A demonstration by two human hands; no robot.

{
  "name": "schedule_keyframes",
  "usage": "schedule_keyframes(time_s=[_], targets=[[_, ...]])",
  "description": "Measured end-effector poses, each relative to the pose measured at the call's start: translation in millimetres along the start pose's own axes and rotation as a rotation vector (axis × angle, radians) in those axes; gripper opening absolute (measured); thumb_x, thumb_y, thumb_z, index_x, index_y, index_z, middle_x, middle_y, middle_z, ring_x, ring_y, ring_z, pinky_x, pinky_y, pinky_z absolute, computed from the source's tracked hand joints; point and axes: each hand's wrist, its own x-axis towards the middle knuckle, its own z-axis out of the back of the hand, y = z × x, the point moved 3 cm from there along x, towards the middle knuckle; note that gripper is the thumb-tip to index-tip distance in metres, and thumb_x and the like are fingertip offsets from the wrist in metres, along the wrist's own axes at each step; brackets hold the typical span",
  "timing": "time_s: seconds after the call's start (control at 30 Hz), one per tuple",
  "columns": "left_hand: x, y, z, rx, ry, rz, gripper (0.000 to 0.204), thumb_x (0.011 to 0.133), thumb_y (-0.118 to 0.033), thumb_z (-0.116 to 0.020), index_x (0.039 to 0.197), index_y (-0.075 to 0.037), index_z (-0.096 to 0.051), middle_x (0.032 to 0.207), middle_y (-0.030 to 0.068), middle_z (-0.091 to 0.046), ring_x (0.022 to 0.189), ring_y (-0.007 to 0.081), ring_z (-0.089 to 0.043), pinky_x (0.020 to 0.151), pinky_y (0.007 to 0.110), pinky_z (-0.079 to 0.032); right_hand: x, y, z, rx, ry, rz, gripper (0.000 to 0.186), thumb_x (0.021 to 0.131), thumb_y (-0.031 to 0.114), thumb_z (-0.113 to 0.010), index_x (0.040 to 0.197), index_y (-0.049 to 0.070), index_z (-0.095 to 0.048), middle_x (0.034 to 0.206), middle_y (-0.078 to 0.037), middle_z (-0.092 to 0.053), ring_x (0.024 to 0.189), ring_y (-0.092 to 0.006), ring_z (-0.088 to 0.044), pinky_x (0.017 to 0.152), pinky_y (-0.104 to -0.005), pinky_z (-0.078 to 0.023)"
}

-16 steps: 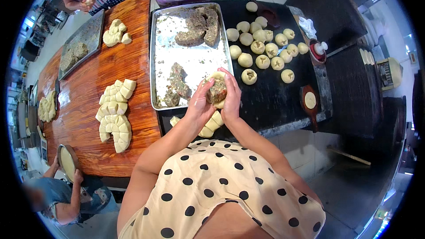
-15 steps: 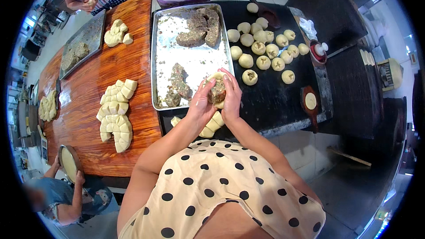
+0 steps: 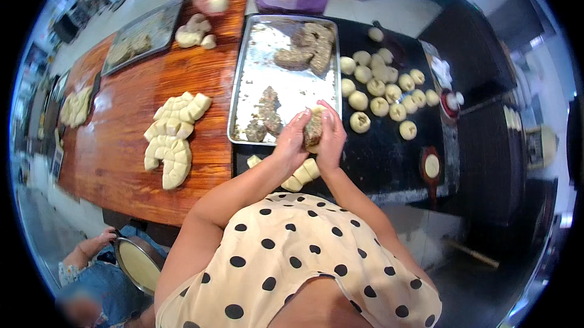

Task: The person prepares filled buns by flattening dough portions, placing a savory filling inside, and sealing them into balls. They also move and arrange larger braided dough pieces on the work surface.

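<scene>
Both my hands cup a piece of filled dough (image 3: 313, 130), a pale wrapper around a lump of speckled brown filling. My left hand (image 3: 292, 141) presses on its left side and my right hand (image 3: 331, 139) on its right, with thumbs and fingers pointing away from me. Just beyond lies a metal tray (image 3: 246, 79), its near right corner behind my hands. Clumps of filling (image 3: 266, 115) rest in its near part and a thicker mass of filling (image 3: 313, 48) in its far part. Cut dough pieces (image 3: 301, 173) lie under my wrists, partly hidden.
Several round filled buns (image 3: 378, 107) stand on the black tabletop (image 3: 377, 164) to the right, near a wooden paddle (image 3: 431, 170). More cut dough (image 3: 170, 139) sits on the wooden table (image 3: 115, 164). Co-workers stand across; one at lower left holds a round pan (image 3: 139, 266).
The table scene has shifted in view, mostly rightward. My hands still cup the filled dough. The lower-left co-worker's pan has moved nearer me. Dough balls now show in both far co-workers' hands.
</scene>
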Motion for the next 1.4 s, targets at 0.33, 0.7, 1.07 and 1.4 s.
schedule_keyframes(time_s=[0.33, 0.7, 1.07, 1.4], targets=[[-20, 0, -4, 0.415, -0.185, -0.017, 0.052, 0.1, -0.054, -0.049, 0.099, -0.006, -0.069, 0.082, 0.005, -0.066, 0.073, 0.0145, -0.06, 0.07, 0.032, -0.05, -11, 33, -9, -0.366, 0.206, 0.185, 0.032, 0.102, 0.02, -0.048, 0.11, -0.004, -0.067, 0.114, -0.019, -0.068, 0.106, -0.0311, -0.064, 0.105, -0.0428, -0.043], [5, -10, 7, 0.874, -0.19, -0.435, 0.066, 0.099, -0.06, -0.041, 0.096, -0.001, -0.07, 0.088, 0.0198, -0.07, 0.081, 0.0318, -0.066, 0.077, 0.04, -0.05, -3, 12, -15, 0.083, 0.183, 0.108, 0.044, 0.105, 0.025, -0.04, 0.134, -0.006, -0.054, 0.137, -0.016, -0.056, 0.124, -0.0245, -0.053, 0.108, -0.0357, -0.037], [30, -25, -2, 1.311, 0.022, -0.33, 0.077, 0.096, -0.068, -0.038, 0.102, 0.002, -0.07, 0.097, 0.0236, -0.07, 0.088, 0.0355, -0.068, 0.077, 0.042, -0.052, 11, -3, -14, 0.073, 0.13, -0.059, 0.038, 0.105, 0.026, -0.045, 0.122, -0.002, -0.062, 0.117, -0.013, -0.066, 0.109, -0.0234, -0.063, 0.095, -0.0349, -0.048], [-15, -27, -17, 0.368, 0.009, -0.299, 0.036, 0.095, -0.038, -0.066, 0.111, -0.006, -0.064, 0.092, -0.0006, -0.062, 0.079, 0.0059, -0.056, 0.066, 0.022, -0.047, -6, 29, -36, 0.032, -0.076, 0.172, 0.04, 0.105, 0.027, -0.042, 0.132, -0.002, -0.052, 0.126, -0.011, -0.058, 0.114, -0.0226, -0.058, 0.097, -0.0356, -0.047]])
